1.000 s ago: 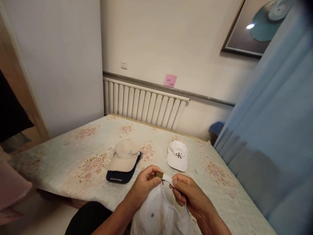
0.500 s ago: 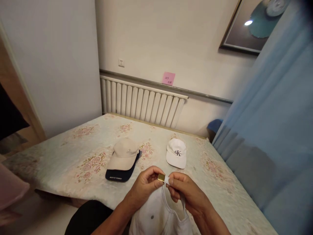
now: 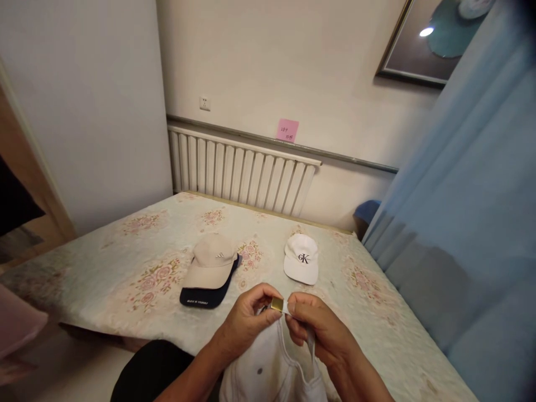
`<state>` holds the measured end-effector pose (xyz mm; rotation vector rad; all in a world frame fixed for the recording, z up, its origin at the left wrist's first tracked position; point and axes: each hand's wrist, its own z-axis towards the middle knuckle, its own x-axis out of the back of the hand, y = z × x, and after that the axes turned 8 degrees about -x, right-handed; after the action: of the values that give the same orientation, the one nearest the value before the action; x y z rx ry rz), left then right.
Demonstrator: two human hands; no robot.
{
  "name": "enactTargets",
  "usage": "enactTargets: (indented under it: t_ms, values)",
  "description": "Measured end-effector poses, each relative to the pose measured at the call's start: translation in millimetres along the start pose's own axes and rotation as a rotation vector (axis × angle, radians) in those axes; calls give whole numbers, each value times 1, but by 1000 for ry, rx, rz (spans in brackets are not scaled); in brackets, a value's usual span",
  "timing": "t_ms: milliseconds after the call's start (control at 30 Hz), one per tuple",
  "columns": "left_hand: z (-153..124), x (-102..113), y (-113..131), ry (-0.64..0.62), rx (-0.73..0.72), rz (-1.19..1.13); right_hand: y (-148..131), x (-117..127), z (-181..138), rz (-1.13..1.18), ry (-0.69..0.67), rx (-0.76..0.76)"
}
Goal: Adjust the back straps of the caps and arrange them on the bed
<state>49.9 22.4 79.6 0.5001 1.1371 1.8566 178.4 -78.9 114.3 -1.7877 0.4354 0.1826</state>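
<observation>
A white cap (image 3: 268, 374) hangs in front of me at the bottom of the view, back side up. My left hand (image 3: 247, 321) pinches the gold buckle (image 3: 277, 304) of its back strap. My right hand (image 3: 314, 329) pinches the white strap (image 3: 286, 307) right beside the buckle. Both hands are closed and almost touch each other. Farther off on the bed lie a beige cap (image 3: 211, 267) stacked on a dark navy cap (image 3: 201, 298), and a white cap with a black logo (image 3: 301, 259).
The bed (image 3: 138, 262) has a floral cover and fills the middle. A white radiator (image 3: 243, 176) runs along the far wall with a pink note (image 3: 287, 129) above it. A blue curtain (image 3: 473, 223) hangs at the right. A framed picture (image 3: 422, 50) is at the upper right.
My right hand has slid left along the strap toward the buckle, so less strap shows between the hands. The view has shifted slightly.
</observation>
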Motion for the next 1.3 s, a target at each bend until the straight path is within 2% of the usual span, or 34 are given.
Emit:
enactTargets:
  t_ms: [167, 433, 667, 1067, 1300]
  values:
    - [-1, -2, -1, 3, -8, -35, 2, 2, 2, -18, 9, -12]
    - [0, -3, -3, 3, -21, -94, 8, 8, 7, 143, -115, -10]
    - [-2, -3, -5, 13, -21, -96, 11, 9, 8, 171, -113, -23]
    - [-1, -3, -3, -18, -5, -122, 0, 5, 3, 34, -39, 12]
    - [-2, -3, -1, -17, 7, -135, 2, 3, 4, 31, -44, 11]
